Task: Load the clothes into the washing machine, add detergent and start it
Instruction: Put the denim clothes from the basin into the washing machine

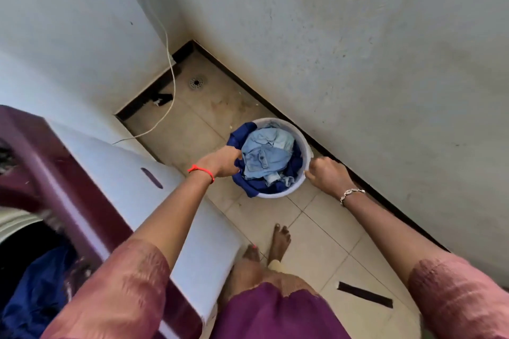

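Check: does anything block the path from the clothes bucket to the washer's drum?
Nothing visible does. The left hand grips the dark blue garment in the bucket; the washing machine stands to its left, drum opening uncovered.

Two pale bluish-white walls meet in a corner. The right wall [358, 49] is speckled with dark spots and stains, while the left wall [68, 22] is smoother. A dark skirting [275, 107] runs along the foot of both. The floor [325, 231] has beige square tiles, grubby near the corner, where a round metal drain [196, 82] sits. A white cable [170, 69] hangs down by the left wall and curls across the tiles. A short dark strip [365, 294] lies on the floor in the near part of the view. The light is soft and even.
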A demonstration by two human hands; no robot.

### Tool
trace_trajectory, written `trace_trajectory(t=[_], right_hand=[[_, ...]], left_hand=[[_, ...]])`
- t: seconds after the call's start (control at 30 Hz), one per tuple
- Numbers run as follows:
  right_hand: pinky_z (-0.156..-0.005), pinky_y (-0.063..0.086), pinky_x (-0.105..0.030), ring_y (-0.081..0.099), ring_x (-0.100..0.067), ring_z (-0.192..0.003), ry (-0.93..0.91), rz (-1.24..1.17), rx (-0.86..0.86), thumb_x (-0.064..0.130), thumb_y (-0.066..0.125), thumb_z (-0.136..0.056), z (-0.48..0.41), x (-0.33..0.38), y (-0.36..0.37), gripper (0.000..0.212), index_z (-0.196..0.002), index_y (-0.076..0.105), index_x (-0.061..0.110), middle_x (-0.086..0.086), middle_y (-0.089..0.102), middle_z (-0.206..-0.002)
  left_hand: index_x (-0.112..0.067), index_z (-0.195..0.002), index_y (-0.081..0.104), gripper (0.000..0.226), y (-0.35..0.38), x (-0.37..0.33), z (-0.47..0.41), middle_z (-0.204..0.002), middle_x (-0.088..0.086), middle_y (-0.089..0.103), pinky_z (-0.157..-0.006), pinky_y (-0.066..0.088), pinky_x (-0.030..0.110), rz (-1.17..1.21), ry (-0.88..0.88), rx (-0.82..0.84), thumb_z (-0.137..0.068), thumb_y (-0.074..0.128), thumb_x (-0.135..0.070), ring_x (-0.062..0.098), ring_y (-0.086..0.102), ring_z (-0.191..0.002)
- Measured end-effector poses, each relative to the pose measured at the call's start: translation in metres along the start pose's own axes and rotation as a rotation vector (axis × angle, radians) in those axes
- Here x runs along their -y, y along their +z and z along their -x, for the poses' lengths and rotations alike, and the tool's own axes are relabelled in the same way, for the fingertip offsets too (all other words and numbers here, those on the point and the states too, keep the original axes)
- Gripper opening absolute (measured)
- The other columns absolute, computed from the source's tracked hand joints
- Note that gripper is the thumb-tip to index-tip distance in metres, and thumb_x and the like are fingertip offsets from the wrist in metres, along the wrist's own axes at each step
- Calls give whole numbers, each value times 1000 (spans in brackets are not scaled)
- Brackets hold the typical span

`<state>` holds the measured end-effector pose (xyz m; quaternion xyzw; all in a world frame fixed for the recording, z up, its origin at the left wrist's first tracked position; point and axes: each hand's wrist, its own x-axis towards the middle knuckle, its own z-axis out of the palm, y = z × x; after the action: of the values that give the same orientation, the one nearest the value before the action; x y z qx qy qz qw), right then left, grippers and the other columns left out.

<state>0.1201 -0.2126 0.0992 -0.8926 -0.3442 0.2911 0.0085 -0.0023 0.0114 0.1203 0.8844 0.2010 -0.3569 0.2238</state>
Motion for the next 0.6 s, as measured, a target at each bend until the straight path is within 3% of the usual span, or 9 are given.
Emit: trace_trajectory(t=[0.1,0.23,0.33,0.4,0.5,0.53,0.6], right_hand=[[-79,49,-41,56,-32,-106,-23,76,84,37,48,-91,-28,-15,25,39,-115,55,8,-14,56,-118],[-95,45,-46,33,-33,-131,-59,164,224,36,49,-90,-69,-26,64,62,-141,25,10,-14,29,-146],[-113,24,-50,9,-34,-143,-133,234,265,34,54,-89,-107,-34,96,80,-148,4,13,-14,5,-156],[-115,12,-50,-1,-35,-144,-192,271,246,32,56,-88,-141,-41,118,88,-147,-6,14,-14,-5,-157],[-115,4,-51,-9,-35,-143,-272,312,192,37,60,-85,-196,-50,155,99,-145,-17,19,-12,-13,-156],[-115,3,-52,-10,-36,-143,-291,305,179,39,63,-83,-216,-53,168,103,-144,-18,21,-12,-13,-156],[-114,5,-55,-7,-37,-143,-334,268,115,38,72,-74,-253,-57,194,112,-145,-14,26,-13,-8,-156]], left_hand=[[-1,-130,46,44,19,6,-34,-132,19,47,-102,33,33,100,86,-119,-87,55,-6,32,42,-124],[-10,-142,29,62,54,11,-86,-149,8,29,-113,20,45,-42,92,-131,-88,57,-19,29,19,-141],[-15,-149,9,76,84,16,-127,-157,4,6,-115,-1,53,-189,78,-74,-88,54,-18,28,-3,-146],[-18,-150,-3,84,105,23,-162,-159,5,-6,-112,-10,57,-328,108,-91,-86,50,-7,30,-14,-145],[-20,-145,-20,93,136,40,-213,-155,6,-22,-107,-15,62,-474,190,-144,-84,48,-1,31,-27,-138],[-21,-144,-21,98,146,46,-232,-154,7,-21,-106,-13,63,-504,213,-173,-81,51,-3,31,-24,-138],[-21,-148,-9,108,161,58,-265,-157,9,-2,-107,-1,67,-505,190,-237,-69,64,-13,35,-3,-144]])
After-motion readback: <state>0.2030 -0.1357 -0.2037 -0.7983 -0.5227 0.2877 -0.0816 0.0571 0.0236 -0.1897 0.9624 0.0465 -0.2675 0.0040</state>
